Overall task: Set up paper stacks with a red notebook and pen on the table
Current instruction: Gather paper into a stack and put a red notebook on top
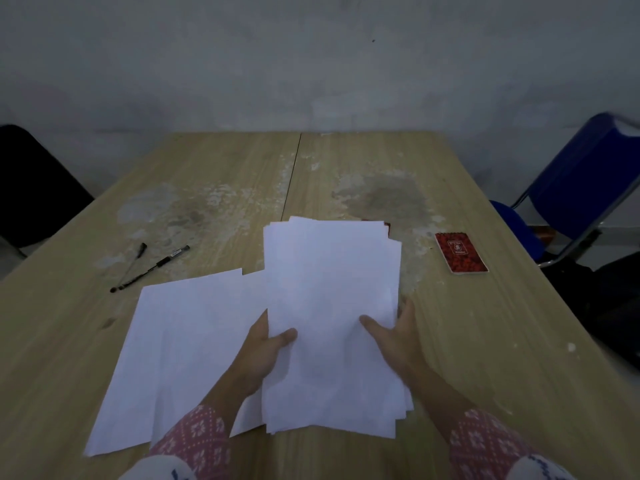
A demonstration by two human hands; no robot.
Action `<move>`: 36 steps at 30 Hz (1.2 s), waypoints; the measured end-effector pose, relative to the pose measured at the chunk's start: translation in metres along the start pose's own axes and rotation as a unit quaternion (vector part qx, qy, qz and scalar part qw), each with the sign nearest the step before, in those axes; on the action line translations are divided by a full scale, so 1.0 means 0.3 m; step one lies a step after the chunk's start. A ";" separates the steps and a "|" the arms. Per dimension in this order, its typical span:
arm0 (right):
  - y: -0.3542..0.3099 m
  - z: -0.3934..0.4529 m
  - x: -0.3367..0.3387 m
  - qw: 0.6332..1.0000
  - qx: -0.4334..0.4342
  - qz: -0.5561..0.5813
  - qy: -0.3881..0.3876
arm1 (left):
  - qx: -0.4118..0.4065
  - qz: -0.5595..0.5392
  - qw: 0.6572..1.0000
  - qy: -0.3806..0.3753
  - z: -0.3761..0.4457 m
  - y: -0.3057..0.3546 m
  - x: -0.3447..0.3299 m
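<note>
Both hands grasp a thick sheaf of white paper [332, 306], left hand [265, 351] and right hand [394, 337] pinching its near sides; its long axis runs away from them. The small red notebook [461, 252] lies beyond the right hand; two pens [149, 268] beyond the left, on the worn wood-grain worktop [485, 341].

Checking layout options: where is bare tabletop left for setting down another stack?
Free: the far half of the table; the strip between the held stack and the red notebook; the near right corner. Crowded: the near left, with loose sheets and two pens.
</note>
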State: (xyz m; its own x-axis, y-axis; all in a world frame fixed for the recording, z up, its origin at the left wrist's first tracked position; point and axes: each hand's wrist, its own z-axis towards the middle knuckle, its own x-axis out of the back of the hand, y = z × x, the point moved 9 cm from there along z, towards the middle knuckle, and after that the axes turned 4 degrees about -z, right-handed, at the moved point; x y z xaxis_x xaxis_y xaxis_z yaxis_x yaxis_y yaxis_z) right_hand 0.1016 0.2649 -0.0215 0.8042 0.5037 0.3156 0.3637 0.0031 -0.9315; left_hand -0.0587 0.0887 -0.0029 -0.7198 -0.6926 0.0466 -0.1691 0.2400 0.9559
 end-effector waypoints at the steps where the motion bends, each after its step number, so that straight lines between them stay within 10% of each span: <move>1: -0.016 0.006 0.000 1.000 -0.010 0.020 -0.011 | -0.004 0.000 1.000 -0.003 0.004 0.019 -0.003; 15: -0.506 -0.019 0.212 0.961 0.221 0.144 0.088 | -0.236 -0.001 0.970 0.063 0.022 0.478 0.024; 36: -0.399 0.030 0.164 0.975 0.130 0.170 0.062 | -0.234 -0.036 0.962 0.139 0.010 0.413 -0.044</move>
State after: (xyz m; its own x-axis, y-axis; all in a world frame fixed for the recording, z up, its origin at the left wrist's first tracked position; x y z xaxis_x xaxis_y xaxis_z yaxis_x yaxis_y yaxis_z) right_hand 0.0934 0.2971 0.1037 0.9139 0.4057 -0.0143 -0.0518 0.0816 -0.9953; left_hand -0.0721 0.1296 0.1139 -0.4995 -0.8662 -0.0115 0.1558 -0.1029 0.9824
